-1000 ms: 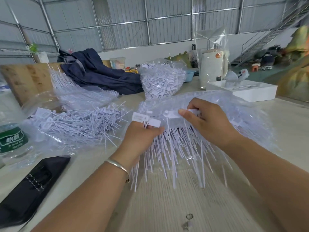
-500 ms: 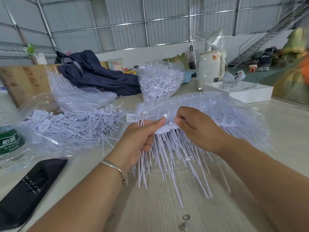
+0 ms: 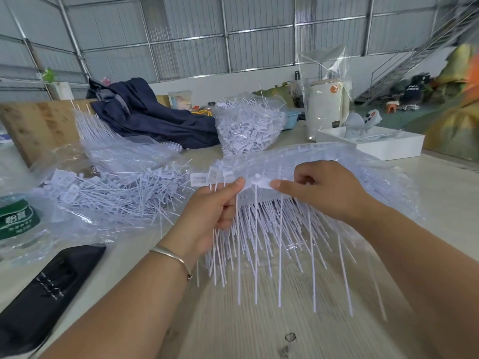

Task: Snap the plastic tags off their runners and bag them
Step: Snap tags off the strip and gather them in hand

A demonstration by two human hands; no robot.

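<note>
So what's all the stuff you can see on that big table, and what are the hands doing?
Runner of tags: one, white, held up mid-table, stems hanging down.
Loose tags: a heap, white, on clear plastic at left.
Bag of tags: one, clear, full, behind the hands.
Cloth: one, dark blue, at the back.
Water bottle: one, green label, left edge.
Case: one, black, bottom left.
Tray: one, white, at right.
Table: pale wood.
Bracelet: one, silver, left wrist.
Left hand: grips several tags.
Right hand: pinches the runner.
</note>
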